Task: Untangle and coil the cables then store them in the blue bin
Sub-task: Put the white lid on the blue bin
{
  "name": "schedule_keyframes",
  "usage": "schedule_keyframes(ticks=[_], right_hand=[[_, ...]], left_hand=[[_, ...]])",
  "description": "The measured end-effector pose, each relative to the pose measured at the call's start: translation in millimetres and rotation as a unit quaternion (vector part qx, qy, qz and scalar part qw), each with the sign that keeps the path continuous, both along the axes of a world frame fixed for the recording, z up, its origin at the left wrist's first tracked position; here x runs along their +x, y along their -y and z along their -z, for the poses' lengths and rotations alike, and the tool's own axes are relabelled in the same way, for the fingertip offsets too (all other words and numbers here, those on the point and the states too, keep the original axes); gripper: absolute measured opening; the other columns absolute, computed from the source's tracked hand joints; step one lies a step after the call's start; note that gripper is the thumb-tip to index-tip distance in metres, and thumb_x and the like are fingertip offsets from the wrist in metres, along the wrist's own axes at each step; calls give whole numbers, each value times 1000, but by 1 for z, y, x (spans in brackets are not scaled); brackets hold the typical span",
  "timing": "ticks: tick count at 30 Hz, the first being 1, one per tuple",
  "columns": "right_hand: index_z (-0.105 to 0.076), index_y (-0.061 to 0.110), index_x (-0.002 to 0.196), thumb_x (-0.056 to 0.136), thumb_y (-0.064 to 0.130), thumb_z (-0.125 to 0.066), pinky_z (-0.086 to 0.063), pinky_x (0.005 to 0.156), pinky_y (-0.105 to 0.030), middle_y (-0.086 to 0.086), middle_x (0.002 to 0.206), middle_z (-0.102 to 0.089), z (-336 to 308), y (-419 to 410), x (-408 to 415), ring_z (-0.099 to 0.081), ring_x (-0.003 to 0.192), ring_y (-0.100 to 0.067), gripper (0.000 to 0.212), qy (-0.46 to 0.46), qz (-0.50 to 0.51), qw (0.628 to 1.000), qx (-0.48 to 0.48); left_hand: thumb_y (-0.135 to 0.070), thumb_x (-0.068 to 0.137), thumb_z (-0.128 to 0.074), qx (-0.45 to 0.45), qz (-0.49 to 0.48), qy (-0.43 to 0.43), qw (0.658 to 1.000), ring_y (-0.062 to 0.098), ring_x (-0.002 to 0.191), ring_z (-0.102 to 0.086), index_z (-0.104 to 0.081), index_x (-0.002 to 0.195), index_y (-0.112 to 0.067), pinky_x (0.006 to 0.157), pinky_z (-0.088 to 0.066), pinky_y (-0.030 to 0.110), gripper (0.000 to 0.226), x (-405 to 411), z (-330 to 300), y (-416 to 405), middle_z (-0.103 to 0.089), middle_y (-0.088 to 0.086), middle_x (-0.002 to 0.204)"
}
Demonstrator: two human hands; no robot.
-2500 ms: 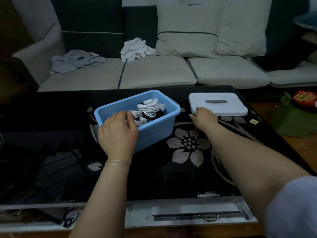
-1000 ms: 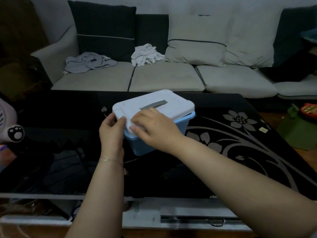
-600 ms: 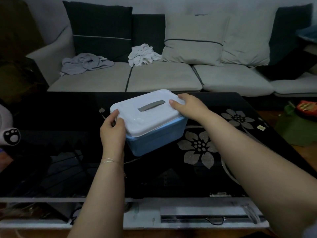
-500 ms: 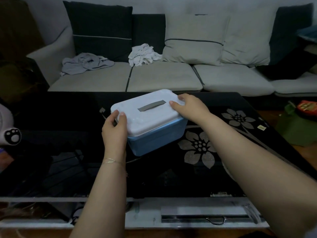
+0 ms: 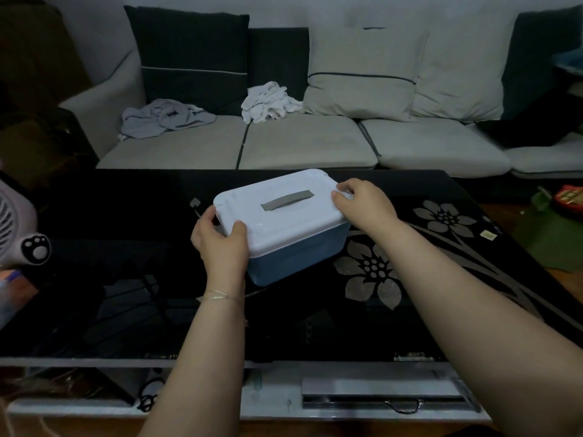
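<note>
The blue bin (image 5: 299, 258) stands on the black glass table (image 5: 126, 216), covered by its white lid (image 5: 277, 212) with a grey handle strip. My left hand (image 5: 220, 244) grips the lid's near-left corner, thumb on top and fingers round the edge. My right hand (image 5: 362, 205) holds the lid's far-right edge with curled fingers. The cables are hidden inside the bin.
A grey sofa (image 5: 303, 143) with cushions and crumpled cloths runs behind the table. A small white fan (image 5: 19, 228) sits at the table's left edge. A lower shelf (image 5: 378, 395) shows under the near edge. Green and red items (image 5: 564, 203) lie on the floor, right.
The bin was open with coiled white cables inside and the lid lay beside it. The lid now sits on the bin, and both hands have shifted to opposite corners of it.
</note>
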State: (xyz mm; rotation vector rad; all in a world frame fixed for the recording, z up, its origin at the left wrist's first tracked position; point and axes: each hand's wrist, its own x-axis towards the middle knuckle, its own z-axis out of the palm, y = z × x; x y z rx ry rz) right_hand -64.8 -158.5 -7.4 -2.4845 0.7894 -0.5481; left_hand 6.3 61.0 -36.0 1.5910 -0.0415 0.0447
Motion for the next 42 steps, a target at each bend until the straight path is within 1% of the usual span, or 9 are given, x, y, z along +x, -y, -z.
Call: schedule_keyframes(ticks=[5, 8, 14, 20, 23, 30, 33, 36, 42], right_hand=[[-58, 19, 126, 93, 39, -49, -44, 93, -35, -6, 129, -56, -6, 0, 2, -52, 118, -26, 39, -28, 2, 999, -26], [-59, 19, 125, 93, 39, -50, -45, 91, -35, -5, 129, -58, -11, 2, 2, -53, 117, -26, 39, -45, -5, 998, -33], [-62, 21, 121, 92, 42, -51, -45, 87, -33, -3, 126, -60, -15, 3, -1, -55, 114, -24, 38, -59, -15, 998, -31], [-61, 19, 125, 90, 43, -55, -43, 95, -33, -1, 131, -58, -11, 1, -5, -53, 120, -22, 44, -32, -13, 999, -14], [-61, 18, 125, 88, 45, -55, -43, 94, -33, -2, 130, -58, -10, -1, -7, -54, 118, -23, 46, -29, -4, 999, -22], [-61, 18, 126, 87, 50, -56, -40, 85, -28, -3, 127, -57, -5, -6, -26, -55, 115, -21, 51, -6, 15, 1000, -18], [-60, 18, 128, 86, 52, -56, -41, 87, -31, -6, 125, -56, -4, -12, -30, -55, 114, -24, 53, -8, 31, 999, -23], [-59, 19, 127, 87, 52, -55, -42, 87, -32, -9, 121, -55, 0, -20, -35, -54, 112, -25, 51, 10, 52, 998, -20], [-45, 18, 135, 82, 45, -65, -39, 101, -36, -9, 130, -42, 20, -33, -43, -44, 121, -26, 63, 150, 118, 974, 120]], left_hand=[[-21, 88, -64, -132, -19, -154, 979, 18, 107, -53, -14, 152, -14, 78, -45, 25, 81, -11, -3, 5, -41, 2, 134], [-25, 86, -68, -223, -14, -221, 949, 17, 85, -63, -40, 139, -4, 49, -48, 20, 64, -14, 0, 8, -60, 6, 119], [-11, 87, -64, -217, -31, -126, 968, 17, 81, -64, -64, 106, -8, 77, -54, 32, 20, -16, 0, 10, -67, 2, 91], [-11, 86, -59, -80, 2, -25, 996, 10, 65, -55, -64, 83, -13, 55, -45, 18, 7, -2, 4, 4, -61, -2, 75], [-13, 87, -57, -9, 30, 1, 1000, 9, 61, -52, -65, 89, -7, 51, -42, 17, 10, 9, 5, -1, -58, -2, 72], [-16, 89, -53, 84, 103, 18, 991, 20, 82, -58, -64, 93, -13, 73, -48, 31, 12, 32, 0, -4, -64, 6, 90], [-25, 96, -52, 45, 140, 11, 989, 14, 93, -58, -57, 121, -15, 76, -46, 23, 28, 31, -1, -3, -61, -5, 102], [-37, 92, -62, -43, 187, -44, 980, 11, 116, -49, -24, 151, -15, 93, -38, 23, 73, 31, 7, -1, -43, -9, 129], [-35, 78, -74, -137, 135, -49, 980, 17, 105, -62, -52, 129, -14, 78, -49, 26, 60, 31, 17, 10, -62, 3, 121]])
